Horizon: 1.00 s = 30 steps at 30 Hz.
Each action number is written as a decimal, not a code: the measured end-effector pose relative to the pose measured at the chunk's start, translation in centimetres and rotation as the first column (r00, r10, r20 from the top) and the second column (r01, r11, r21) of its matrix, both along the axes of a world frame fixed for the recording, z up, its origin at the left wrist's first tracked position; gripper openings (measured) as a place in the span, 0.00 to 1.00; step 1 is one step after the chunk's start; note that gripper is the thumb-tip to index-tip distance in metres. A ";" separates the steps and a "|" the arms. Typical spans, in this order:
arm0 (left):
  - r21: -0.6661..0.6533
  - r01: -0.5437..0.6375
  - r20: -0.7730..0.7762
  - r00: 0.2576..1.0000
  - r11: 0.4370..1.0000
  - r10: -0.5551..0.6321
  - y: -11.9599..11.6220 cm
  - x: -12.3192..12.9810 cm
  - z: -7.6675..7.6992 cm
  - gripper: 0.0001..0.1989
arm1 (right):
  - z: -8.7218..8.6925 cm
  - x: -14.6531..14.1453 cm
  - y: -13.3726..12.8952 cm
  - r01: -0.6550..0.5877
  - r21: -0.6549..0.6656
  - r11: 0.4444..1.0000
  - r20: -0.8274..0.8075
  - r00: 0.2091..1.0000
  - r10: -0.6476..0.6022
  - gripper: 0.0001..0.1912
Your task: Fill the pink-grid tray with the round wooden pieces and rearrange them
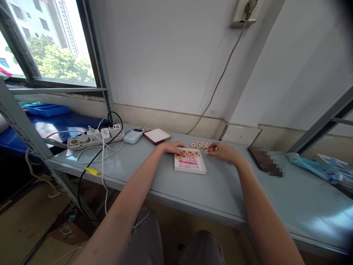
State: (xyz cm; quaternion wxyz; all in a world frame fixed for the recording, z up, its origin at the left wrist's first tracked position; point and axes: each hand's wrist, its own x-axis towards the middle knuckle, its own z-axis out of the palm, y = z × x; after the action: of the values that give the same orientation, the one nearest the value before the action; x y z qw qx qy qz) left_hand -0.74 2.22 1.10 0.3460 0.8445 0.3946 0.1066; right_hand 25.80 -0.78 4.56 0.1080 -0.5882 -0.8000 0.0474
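Head view, both hands over the grey desk (220,187). My right hand (222,151) is at the right end of the loose pieces, its fingers curved partly closed around the pieces at the fingertips (211,150); I cannot tell whether it has a firm hold of any. The loose pieces (199,145), round and pale with red characters, sit close together on the desk, just beyond the white box and to the left of this hand.

My left hand (175,147) is at the box's far left corner, palm down, fingers bent; fingertips partly hidden, so I cannot tell how far it is closed or whether it grips the wall.

Containers: the shallow white box (190,170) lies open side up between the hands. In it, a row of boxed pieces (189,153) runs along the far side, with pink line markings (188,162) showing on the nearer part of the floor. A flat brown-edged box part (157,135) with a pale top lies left of and beyond my left hand, near a light blue device (134,135).
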 end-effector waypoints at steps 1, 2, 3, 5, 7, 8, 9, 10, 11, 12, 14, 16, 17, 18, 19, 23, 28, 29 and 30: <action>-0.001 0.010 0.012 1.000 1.000 -0.010 0.0 0.0 0.0 0.32 | 0.3 -0.6 -0.4 -0.064 0.006 0.998 -0.064 0.996 0.064 0.15; -0.001 0.019 0.022 1.000 1.000 -0.019 0.0 0.0 0.0 0.32 | 0.5 -1.2 -0.7 -0.136 0.008 0.991 -0.112 0.984 0.136 0.15; 0.004 0.026 0.029 0.999 1.000 -0.026 -0.1 0.1 0.0 0.32 | 0.6 -2.0 -1.1 -0.207 0.006 0.978 -0.137 0.969 0.206 0.15; 0.022 0.031 0.035 0.999 0.999 -0.032 -0.1 0.2 0.1 0.31 | 0.5 -3.5 -1.9 -0.335 -0.010 0.942 -0.122 0.936 0.331 0.13; 0.039 0.034 0.043 0.998 0.999 -0.036 -0.2 0.4 0.1 0.29 | 0.2 -4.7 -2.3 -0.380 -0.011 0.925 -0.074 0.923 0.378 0.11; 0.047 0.033 0.045 0.998 0.998 -0.035 -0.3 0.5 0.2 0.28 | -0.1 -5.1 -2.4 -0.379 -0.006 0.925 -0.050 0.924 0.378 0.10; 0.055 0.027 0.045 0.999 0.998 -0.030 -0.4 0.6 0.3 0.27 | -0.3 -5.3 -2.5 -0.368 -0.003 0.930 -0.029 0.929 0.368 0.10; 0.062 0.019 0.043 0.999 0.998 -0.022 -0.5 0.7 0.3 0.27 | -0.5 -5.5 -2.4 -0.357 -0.002 0.934 -0.011 0.934 0.357 0.10; 0.070 0.012 0.041 0.999 0.998 -0.015 -0.6 0.8 0.4 0.26 | -0.7 -5.6 -2.4 -0.350 -0.002 0.937 0.004 0.937 0.350 0.10; 0.077 0.008 0.042 0.999 0.997 -0.011 -0.6 0.9 0.4 0.25 | -0.8 -5.6 -2.3 -0.347 -0.001 0.938 0.014 0.938 0.347 0.10; 0.095 0.005 0.050 0.999 0.995 -0.010 -0.6 1.0 0.3 0.23 | -1.0 -5.6 -2.2 -0.338 0.013 0.941 0.016 0.941 0.338 0.12; 0.113 0.008 0.049 0.999 0.994 -0.013 -0.5 1.2 0.2 0.22 | -1.0 -5.4 -2.1 -0.344 0.009 0.939 -0.021 0.939 0.344 0.14; 0.118 0.010 0.044 0.999 0.993 -0.015 -0.5 1.3 0.1 0.21 | -0.9 -5.2 -2.0 -0.359 -0.016 0.933 -0.056 0.932 0.358 0.16; 0.123 0.006 0.035 0.999 0.992 -0.011 -0.5 1.4 0.1 0.22 | -0.8 -5.0 -1.9 -0.379 -0.045 0.924 -0.099 0.922 0.374 0.17; 0.127 -0.006 0.022 1.000 0.992 0.003 -0.5 1.6 0.0 0.23 | -0.6 -4.7 -1.8 -0.396 -0.066 0.916 -0.143 0.912 0.384 0.18; 0.217 -0.127 -0.047 0.989 0.968 0.141 -1.0 2.4 -0.2 0.31 | 0.0 -2.4 -0.9 -0.194 0.109 0.975 -0.163 0.964 0.210 0.14; 0.265 -0.126 -0.080 0.985 0.956 0.152 -1.5 2.8 -0.3 0.36 | -1.0 0.9 0.5 0.111 0.249 0.962 0.168 0.973 -0.155 0.12; 0.255 -0.124 -0.081 0.986 0.959 0.149 -1.5 2.7 -0.3 0.36 | -1.3 1.3 0.7 0.126 0.222 0.967 0.216 0.961 -0.175 0.13; 0.244 -0.126 -0.076 0.986 0.962 0.148 -1.4 2.7 -0.3 0.35 | -1.6 1.5 0.9 0.130 0.194 0.972 0.244 0.953 -0.177 0.14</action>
State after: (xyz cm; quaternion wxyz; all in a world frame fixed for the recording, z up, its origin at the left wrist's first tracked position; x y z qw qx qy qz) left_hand 1.94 0.79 0.80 0.2149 0.8547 0.4521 0.1374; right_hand 27.32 0.11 2.95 0.0569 -0.6381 -0.7600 -0.1094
